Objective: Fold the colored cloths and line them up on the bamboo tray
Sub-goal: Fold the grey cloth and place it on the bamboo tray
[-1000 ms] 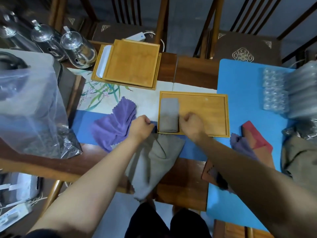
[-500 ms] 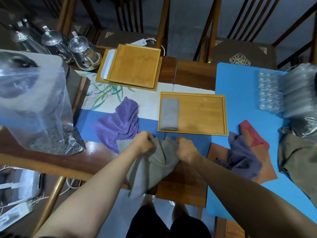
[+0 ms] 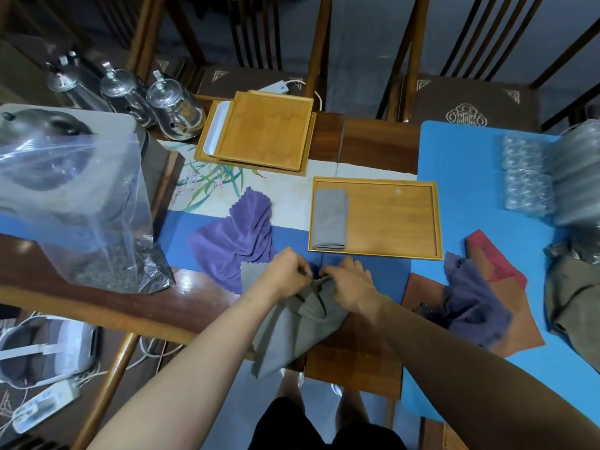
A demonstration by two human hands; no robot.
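Note:
A grey cloth (image 3: 292, 329) hangs crumpled over the table's near edge. My left hand (image 3: 287, 274) and my right hand (image 3: 349, 284) both pinch its top edge, close together, just in front of the bamboo tray (image 3: 399, 219). One folded grey cloth (image 3: 330, 219) lies at the tray's left end. A purple cloth (image 3: 237, 235) lies loose to the left of my hands. Another purple cloth (image 3: 470, 303) sits bunched on brown and red cloths (image 3: 496, 264) at the right.
Stacked bamboo trays (image 3: 266, 134) with a white dish stand at the back. Glass teapots (image 3: 172, 108) sit back left, a large plastic bag (image 3: 71, 203) at the left, wrapped cups (image 3: 526, 177) and an olive cloth (image 3: 574, 297) at the right. Chairs stand behind the table.
My hands drew back from the tray's front edge toward me and came close together on the grey cloth's top edge. The view has shifted slightly.

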